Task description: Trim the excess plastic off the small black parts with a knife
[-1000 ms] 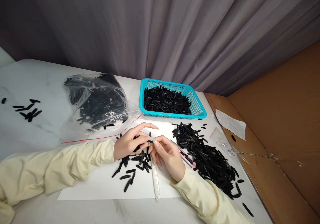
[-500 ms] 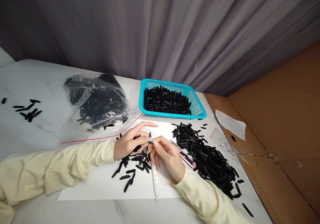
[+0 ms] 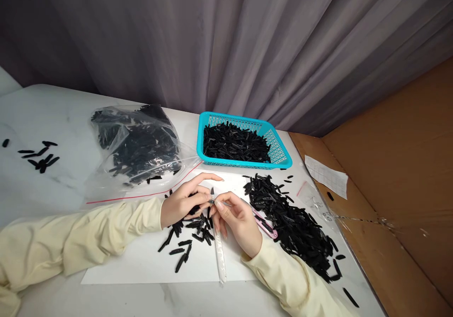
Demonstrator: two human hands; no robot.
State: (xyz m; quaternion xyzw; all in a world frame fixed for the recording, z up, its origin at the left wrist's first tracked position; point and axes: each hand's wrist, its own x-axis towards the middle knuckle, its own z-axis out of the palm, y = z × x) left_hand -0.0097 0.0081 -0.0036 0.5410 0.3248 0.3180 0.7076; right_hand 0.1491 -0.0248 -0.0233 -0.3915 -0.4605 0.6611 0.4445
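My left hand (image 3: 189,203) and my right hand (image 3: 235,218) meet fingertip to fingertip over a white sheet (image 3: 141,265). Pinched between them is a small black strip (image 3: 212,191); something whitish shows beside it, too small to name. The left index finger sticks out straight above the pinch. Loose black strips (image 3: 182,255) lie under and in front of the left hand. A long, narrow white plastic-wrapped stick (image 3: 220,258) runs down the sheet from below the right fingers. Just right of that hand lies a pink-handled tool (image 3: 265,225), its front end hidden by the hand.
A turquoise basket (image 3: 244,164) of black strips stands at the back. Left of it is a clear zip bag (image 3: 141,142) full of strips. A long heap of strips (image 3: 293,222) spreads to the right, near a cardboard wall (image 3: 399,166). Grey curtains (image 3: 212,38) hang behind.
My right thumb and fingers have shifted slightly at the pinch, and the pointed end of the pink-handled tool is now covered. My left hand stays nearly still.
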